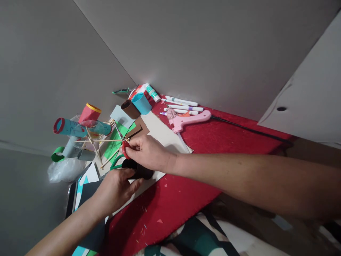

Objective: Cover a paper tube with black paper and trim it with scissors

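Craftwork is judged partly done: paper rolls (pixel 80 128) are already mounted on a stick frame (pixel 102 142) at the far left, while loose paper sheets (pixel 119 117) and markers (pixel 183 106) lie unused. A dark paper tube (pixel 142 172) is steadied by the left hand (pixel 117 188). A small red ring (pixel 124 149) is pinched by the right hand (pixel 146 153), just above the tube, against the sticks.

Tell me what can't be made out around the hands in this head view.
- Black roll: mostly covered by the left hand and right hand, so its shape is unclear.
- Red piece: too small and pinched under the right fingertips to identify.
- Pens: labels too small to read.
- Glue gun: its cord runs behind the right forearm.
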Motion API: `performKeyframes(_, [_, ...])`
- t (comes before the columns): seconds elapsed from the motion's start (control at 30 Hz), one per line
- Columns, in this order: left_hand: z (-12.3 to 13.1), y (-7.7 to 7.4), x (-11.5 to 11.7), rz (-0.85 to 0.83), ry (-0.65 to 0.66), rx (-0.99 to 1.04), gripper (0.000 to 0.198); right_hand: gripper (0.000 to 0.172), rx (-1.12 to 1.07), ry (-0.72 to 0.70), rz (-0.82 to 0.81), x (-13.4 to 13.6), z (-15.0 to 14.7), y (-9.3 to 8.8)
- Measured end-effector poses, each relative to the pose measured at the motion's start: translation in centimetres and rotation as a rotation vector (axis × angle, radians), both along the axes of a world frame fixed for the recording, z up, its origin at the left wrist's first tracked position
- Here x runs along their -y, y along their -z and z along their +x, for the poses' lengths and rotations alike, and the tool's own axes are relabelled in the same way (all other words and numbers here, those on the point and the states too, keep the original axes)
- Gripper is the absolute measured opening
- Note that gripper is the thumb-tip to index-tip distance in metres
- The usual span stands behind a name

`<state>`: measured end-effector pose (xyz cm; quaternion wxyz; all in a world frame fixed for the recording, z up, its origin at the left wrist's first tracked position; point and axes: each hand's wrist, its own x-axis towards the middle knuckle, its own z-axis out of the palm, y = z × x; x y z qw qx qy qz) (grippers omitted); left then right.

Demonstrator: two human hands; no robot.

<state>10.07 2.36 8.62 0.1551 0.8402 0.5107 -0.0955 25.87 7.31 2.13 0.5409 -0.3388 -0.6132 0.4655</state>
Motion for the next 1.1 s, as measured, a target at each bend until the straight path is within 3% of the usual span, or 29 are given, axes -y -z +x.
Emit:
performKeyframes(0.2, [-1.7,-2.0,-0.2,0.006,0.041,-0.010,0.028,0.037,-0.018,-0.016,-0.012,0.1,-0.1,-0.1])
performKeyframes(0.3, [-2.0,-3.1,-0.1,-0.002,-0.020,-0.036,0.026,0.037,-0.021,-0.028,-0.023,0.2,0.0,-0.1])
performKeyframes(0.4, [-1.9,-3.3,0.1,0.056,-0.117,-0.061,0.036,0.037,-0.023,-0.039,-0.034,0.2,0.1,-0.1])
performKeyframes(0.5, [-1.6,-2.3,0.2,0.250,-0.103,-0.039,0.039,0.037,-0.025,-0.044,-0.036,0.2,0.1,0.0])
performKeyframes(0.6, [-1.2,-0.5,0.2,0.401,0.031,-0.005,0.033,0.037,-0.023,-0.041,-0.037,0.2,0.1,0.0])
performKeyframes(0.7, [-1.0,1.1,0.0,0.384,0.084,0.027,0.029,0.035,-0.019,-0.040,-0.038,0.3,0.2,-0.1])
performKeyframes(0.83, [-1.1,2.4,-0.4,0.320,0.044,0.077,0.033,0.036,-0.018,-0.039,-0.033,0.3,0.1,-0.1])
performKeyframes(1.1, [-1.2,2.9,-1.1,0.269,0.037,0.066,0.035,0.042,-0.008,-0.023,-0.031,0.1,-0.1,0.2])
